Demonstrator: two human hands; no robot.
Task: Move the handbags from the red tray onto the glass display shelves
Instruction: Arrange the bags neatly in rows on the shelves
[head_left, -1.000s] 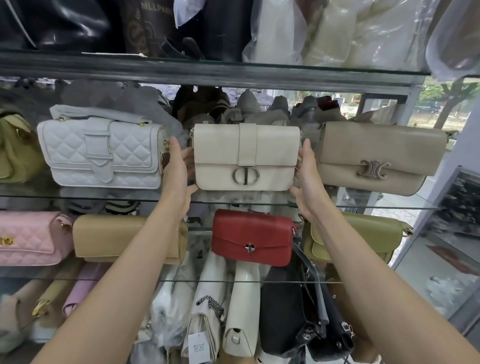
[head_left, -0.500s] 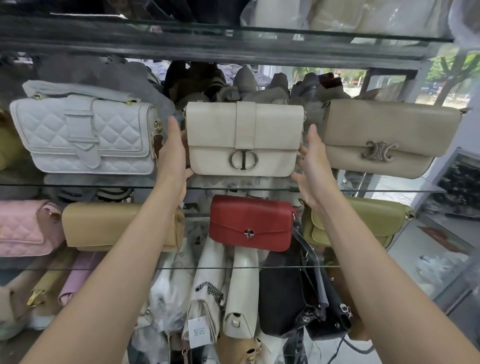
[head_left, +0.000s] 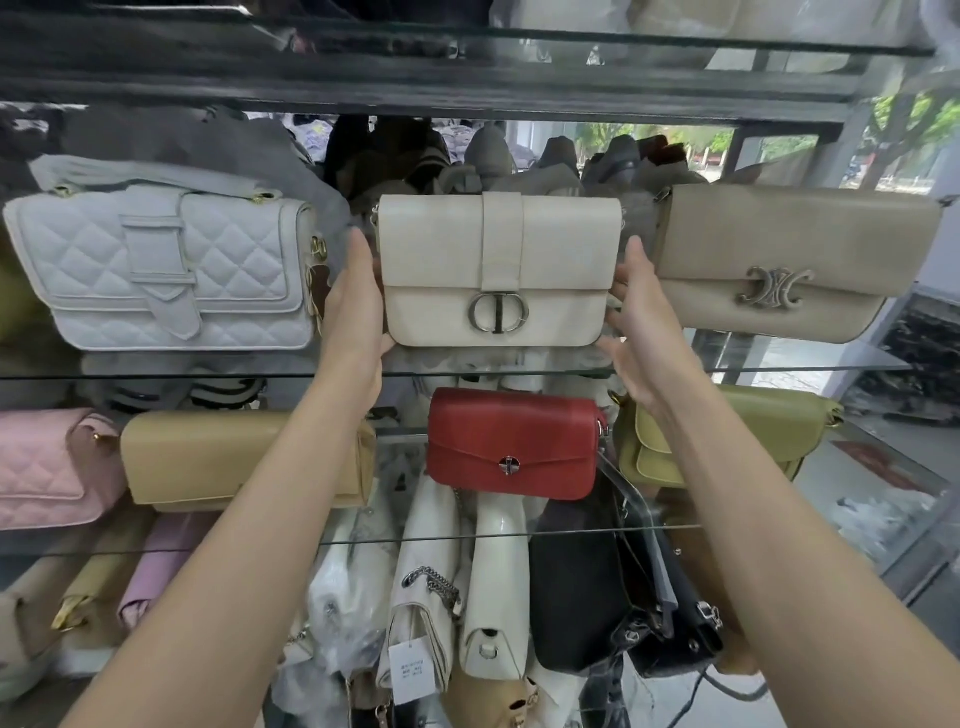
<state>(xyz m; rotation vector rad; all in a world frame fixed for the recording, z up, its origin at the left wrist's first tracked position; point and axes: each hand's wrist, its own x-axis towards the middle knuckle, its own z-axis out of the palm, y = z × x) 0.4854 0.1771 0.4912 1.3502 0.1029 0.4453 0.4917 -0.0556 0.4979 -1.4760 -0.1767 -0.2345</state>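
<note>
A cream flap handbag with a round silver clasp stands upright on the upper glass shelf. My left hand lies flat against its left end, fingers straight up and thumb at the bottom corner. My right hand touches its right end with straight fingers. The red tray is out of view.
A white quilted bag stands close on the left and a beige bag close on the right. On the shelf below sit a pink bag, a tan bag, a red bag and a green bag. Several bags hang lower down.
The view has shifted a little closer to the shelf. Both hands stay at the ends of the cream handbag, which stands in the same spot.
</note>
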